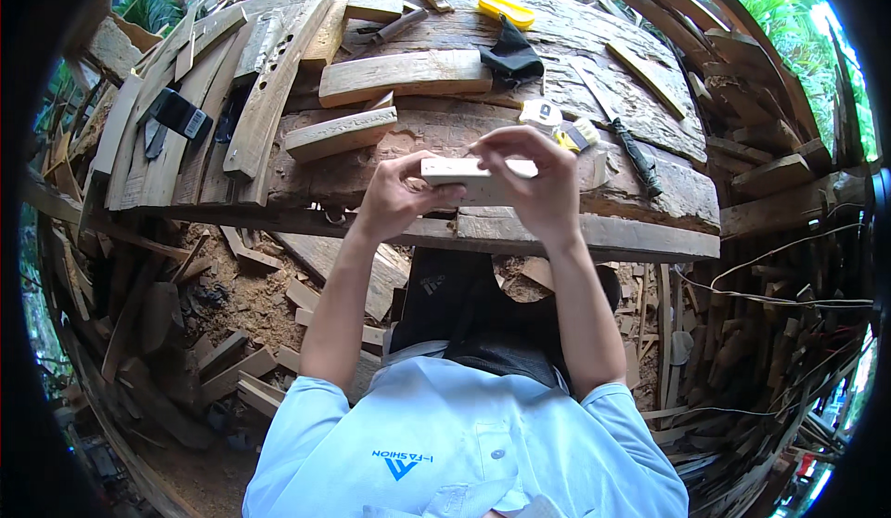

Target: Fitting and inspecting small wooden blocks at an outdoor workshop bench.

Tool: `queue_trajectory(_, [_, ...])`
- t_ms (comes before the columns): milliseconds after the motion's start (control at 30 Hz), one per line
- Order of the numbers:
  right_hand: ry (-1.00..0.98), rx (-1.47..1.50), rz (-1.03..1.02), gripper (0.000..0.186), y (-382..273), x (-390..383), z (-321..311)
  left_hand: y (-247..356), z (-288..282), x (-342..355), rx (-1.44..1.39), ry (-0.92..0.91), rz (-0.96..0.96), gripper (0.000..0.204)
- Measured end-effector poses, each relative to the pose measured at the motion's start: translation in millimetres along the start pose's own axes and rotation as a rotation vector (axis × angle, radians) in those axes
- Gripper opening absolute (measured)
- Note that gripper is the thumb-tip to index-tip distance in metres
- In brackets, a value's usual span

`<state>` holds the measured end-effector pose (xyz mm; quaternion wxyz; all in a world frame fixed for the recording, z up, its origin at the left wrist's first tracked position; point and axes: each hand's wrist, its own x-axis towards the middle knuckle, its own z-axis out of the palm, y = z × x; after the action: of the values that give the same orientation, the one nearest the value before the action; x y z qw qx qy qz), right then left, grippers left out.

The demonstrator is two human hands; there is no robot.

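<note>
A pale, whitish rectangular block [471, 178] is held up between my two hands, just above the near edge of the wooden workbench [650, 133]. My left hand [394, 200] grips its left end, thumb along the near side. Around the right end is my right hand [543, 184], its index finger and thumb bent over the top; whether they pinch something small there I cannot tell. Just beyond the right hand lie a round white piece [538, 112] and a yellow-and-white object [577, 135]. A thin tool with a dark wrapped handle [637, 158] rests to their right.
Wooden blocks [404, 74] and a shorter piece [342, 134] lie on the bench, with a black cloth [512, 57] and a yellow object [506, 11] beyond. Planks [264, 100] line the left side. Wood scraps and sawdust [251, 286] cover the ground; stacked timber [780, 184] stands right.
</note>
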<state>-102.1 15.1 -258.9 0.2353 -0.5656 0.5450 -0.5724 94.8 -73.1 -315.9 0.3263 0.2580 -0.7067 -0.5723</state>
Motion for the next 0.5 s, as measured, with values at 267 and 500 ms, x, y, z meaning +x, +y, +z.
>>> queue_trajectory(267, [-0.099,-0.077,-0.034,0.015,-13,3,14,5,0,-9,-0.001,-0.013,0.023,0.041])
queue_trajectory(500, [-0.148,-0.132,-0.033,0.014,22,22,17,-20,-10,25,0.078,-0.063,0.109,0.035])
